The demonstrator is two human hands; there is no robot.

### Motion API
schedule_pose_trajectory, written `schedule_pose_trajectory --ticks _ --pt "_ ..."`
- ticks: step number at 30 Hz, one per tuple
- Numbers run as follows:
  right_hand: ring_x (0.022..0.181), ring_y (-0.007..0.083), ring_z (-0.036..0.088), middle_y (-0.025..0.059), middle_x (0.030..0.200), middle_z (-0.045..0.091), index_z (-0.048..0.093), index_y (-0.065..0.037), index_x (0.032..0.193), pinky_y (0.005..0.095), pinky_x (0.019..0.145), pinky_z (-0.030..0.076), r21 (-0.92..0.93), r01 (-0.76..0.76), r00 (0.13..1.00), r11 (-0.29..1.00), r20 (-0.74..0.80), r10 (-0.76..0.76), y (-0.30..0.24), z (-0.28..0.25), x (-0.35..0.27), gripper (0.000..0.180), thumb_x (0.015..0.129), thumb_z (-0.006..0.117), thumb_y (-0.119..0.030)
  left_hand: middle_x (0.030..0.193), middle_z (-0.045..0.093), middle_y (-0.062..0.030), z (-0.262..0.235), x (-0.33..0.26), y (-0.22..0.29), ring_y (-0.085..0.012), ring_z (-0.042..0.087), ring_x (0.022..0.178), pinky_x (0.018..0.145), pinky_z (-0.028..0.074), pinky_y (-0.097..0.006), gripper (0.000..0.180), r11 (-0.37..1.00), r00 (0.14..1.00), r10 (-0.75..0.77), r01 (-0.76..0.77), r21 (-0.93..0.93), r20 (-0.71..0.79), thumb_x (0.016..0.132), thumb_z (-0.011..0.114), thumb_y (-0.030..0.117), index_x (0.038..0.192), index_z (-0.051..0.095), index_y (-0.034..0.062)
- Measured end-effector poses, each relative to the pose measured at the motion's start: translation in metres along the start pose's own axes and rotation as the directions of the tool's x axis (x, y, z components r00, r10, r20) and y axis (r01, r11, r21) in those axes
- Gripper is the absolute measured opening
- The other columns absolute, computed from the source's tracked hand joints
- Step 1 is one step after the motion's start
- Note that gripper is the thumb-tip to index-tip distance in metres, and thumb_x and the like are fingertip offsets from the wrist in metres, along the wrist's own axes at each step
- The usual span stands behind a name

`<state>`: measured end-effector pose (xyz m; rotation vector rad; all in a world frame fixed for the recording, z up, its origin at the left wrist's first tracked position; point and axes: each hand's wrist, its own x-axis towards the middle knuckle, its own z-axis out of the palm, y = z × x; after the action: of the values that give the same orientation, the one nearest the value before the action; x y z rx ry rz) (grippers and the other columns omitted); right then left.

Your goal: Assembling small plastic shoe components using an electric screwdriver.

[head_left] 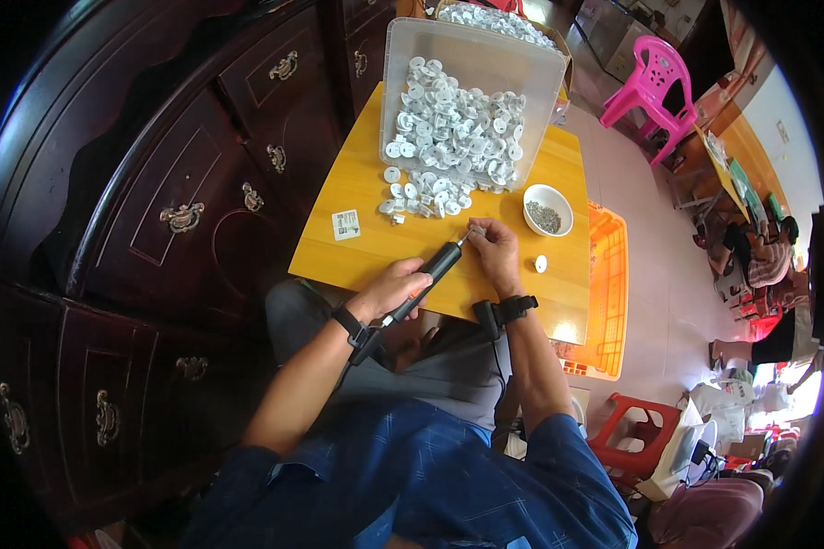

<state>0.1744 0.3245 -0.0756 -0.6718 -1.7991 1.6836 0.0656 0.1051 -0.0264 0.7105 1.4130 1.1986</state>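
Observation:
My left hand [392, 288] is wrapped round a black electric screwdriver [443, 261], whose thin bit points away toward my right hand. At the bit's tip, the fingers of my right hand [497, 256] are pinched together; what they hold is too small and covered to make out. Beyond both hands, small white plastic parts with round discs [423, 194] spill from a tilted clear plastic bin [467, 48] full of the same parts. A white bowl [563, 222] of small metal screws [544, 217] stands right of the pile. One white disc part [540, 263] lies beside my right hand.
The yellow wooden table [339, 261] carries a small printed card [346, 224]. Dark drawers [156, 201] line the left. An orange plastic crate [609, 293] stands against the table's right. Farther right are a red stool [634, 430], a pink chair [655, 87] and other people.

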Motion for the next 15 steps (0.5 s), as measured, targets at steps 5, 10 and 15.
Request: schedule_pose_trajectory --ticks 5,10,15 --pt "0.082 0.0066 0.06 0.0005 0.093 0.067 0.067 0.002 0.106 0.0204 0.074 0.049 0.033 0.038 0.999 0.999 -0.017 -0.038 0.0 0.002 -0.002 0.018 0.088 0.066 0.001 0.073 0.061 -0.0057 0.001 -0.002 0.003 -0.0122 0.06 0.052 0.046 0.049 -0.024 0.024 1.0 1.0 0.0 0.001 0.026 -0.01 0.095 0.05 0.027 0.103 0.055 0.0047" --pt "0.081 0.0058 0.059 -0.0001 0.091 0.066 0.067 0.002 0.106 0.0202 0.073 0.049 0.034 0.021 1.0 0.999 -0.022 -0.02 -0.01 0.007 -0.007 0.017 0.089 0.065 0.0 0.068 0.058 -0.0054 0.003 -0.003 0.003 -0.0121 0.058 0.047 0.043 0.048 -0.026 0.02 1.0 0.999 0.001 -0.002 -0.028 -0.036 0.095 0.051 0.023 0.093 0.054 0.0033" --pt "0.081 0.006 0.059 0.0006 0.092 0.067 0.067 0.003 0.105 0.0202 0.073 0.049 0.054 0.031 0.999 0.998 -0.024 -0.03 -0.011 0.006 -0.006 0.017 0.089 0.065 0.0 0.068 0.058 -0.0052 0.003 0.0 0.003 -0.0116 0.057 0.047 0.041 0.047 -0.025 0.02 0.999 0.999 -0.009 0.008 -0.035 -0.04 0.095 0.051 0.023 0.093 0.054 0.0037"
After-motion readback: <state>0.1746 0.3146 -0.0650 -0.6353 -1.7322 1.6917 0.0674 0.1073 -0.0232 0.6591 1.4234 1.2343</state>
